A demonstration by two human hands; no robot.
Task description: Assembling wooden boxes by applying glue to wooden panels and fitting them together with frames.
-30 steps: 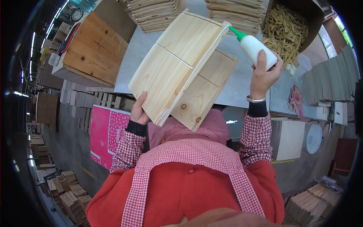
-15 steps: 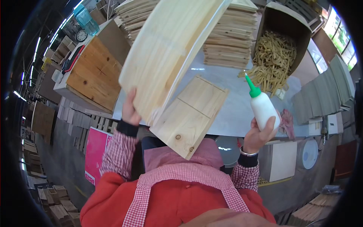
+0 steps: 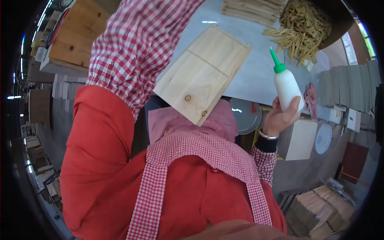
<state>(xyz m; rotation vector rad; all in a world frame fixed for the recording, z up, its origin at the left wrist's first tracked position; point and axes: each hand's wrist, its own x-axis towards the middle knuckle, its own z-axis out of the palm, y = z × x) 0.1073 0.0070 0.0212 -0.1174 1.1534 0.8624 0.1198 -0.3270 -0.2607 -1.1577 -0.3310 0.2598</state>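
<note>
My right hand [image 3: 285,114] is closed round a white squeeze bottle [image 3: 289,87] with a green nozzle, held upright and tilted a little to the left at the table's right side. In front of me a grooved wooden board [image 3: 203,72] lies slantwise, its near corner jutting over the table's edge toward my apron. One groove runs across it, and two dark knots mark its near end. My left arm, in a checked sleeve [image 3: 134,52], reaches forward and up past the top of the picture. The left hand itself is out of sight, and so is anything it holds.
Flat wooden pieces [image 3: 254,12] are stacked at the back. Tan rubber-like strips [image 3: 306,30] spill from a box at the far right. A pink cloth [image 3: 311,100] and grey panels [image 3: 350,85] lie to the right. A brown wooden panel [image 3: 78,34] stands at the left.
My left hand, which held a large pale wooden panel, has moved forward out of view, and the panel is gone from sight. The view has shifted; the bottle stays in my right hand.
</note>
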